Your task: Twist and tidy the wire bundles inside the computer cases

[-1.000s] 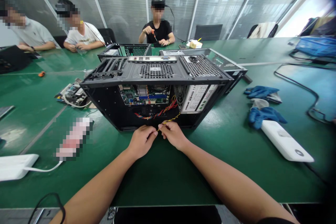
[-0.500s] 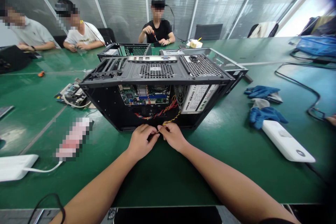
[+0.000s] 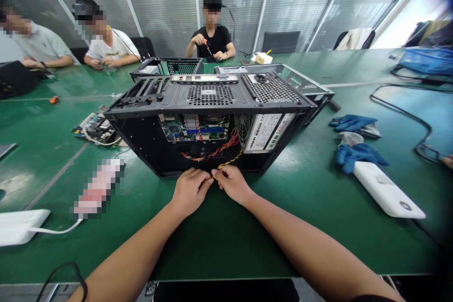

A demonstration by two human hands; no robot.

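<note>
A black computer case (image 3: 208, 109) stands on the green table with its open side facing me. Inside it I see a green motherboard (image 3: 175, 130), a power supply (image 3: 267, 133) with a white label, and a bundle of coloured wires (image 3: 212, 153). A yellow-and-black cable (image 3: 234, 158) runs from the power supply to my hands. My right hand (image 3: 231, 183) pinches this cable at the case's near edge. Fingertips almost touching it, my left hand (image 3: 191, 188) is closed in a pinch near the cable's end; whatever lies between its fingers is hidden.
Blue-and-white gloves (image 3: 361, 153) and a white power bank (image 3: 387, 191) lie at right. At left are a loose circuit board (image 3: 95, 127), a blurred-out phone (image 3: 99, 186) and a white device (image 3: 21, 226) cabled to it. Several people sit across the table; one holds a screwdriver (image 3: 207, 47).
My left hand's fingers have closed together more, and the dark gap between them is gone. The right hand keeps its pinch on the cable, nearly in place.
</note>
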